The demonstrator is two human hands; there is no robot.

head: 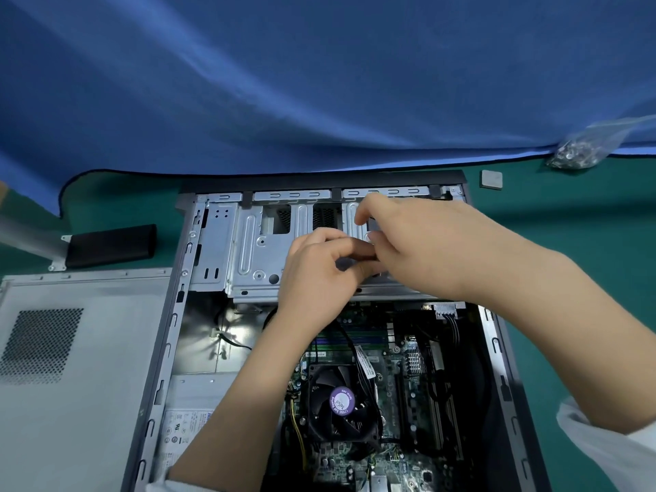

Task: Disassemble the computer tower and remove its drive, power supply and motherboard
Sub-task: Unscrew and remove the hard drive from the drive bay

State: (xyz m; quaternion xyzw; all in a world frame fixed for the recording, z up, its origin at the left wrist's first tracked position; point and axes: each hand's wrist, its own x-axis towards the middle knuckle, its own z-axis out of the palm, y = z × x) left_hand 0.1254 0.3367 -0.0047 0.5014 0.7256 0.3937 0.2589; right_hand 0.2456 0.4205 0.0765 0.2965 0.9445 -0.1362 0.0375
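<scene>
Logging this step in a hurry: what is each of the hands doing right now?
Left hand: fingers curled, pinching a small dark part over the drive cage.
Right hand: fingers curled at the same part; its grip cannot be told.

The big cloth (319,76) at 12 o'clock is blue with a thin black edge. The table (568,221) is dark green. The computer tower (248,243) is shiny silver-grey inside. Its fan (340,403) at 6 o'clock is black with a round purple sticker. The motherboard (394,452) is green. The side panel (71,367) at 8 o'clock is light grey with a patch of tiny dark dots
</scene>
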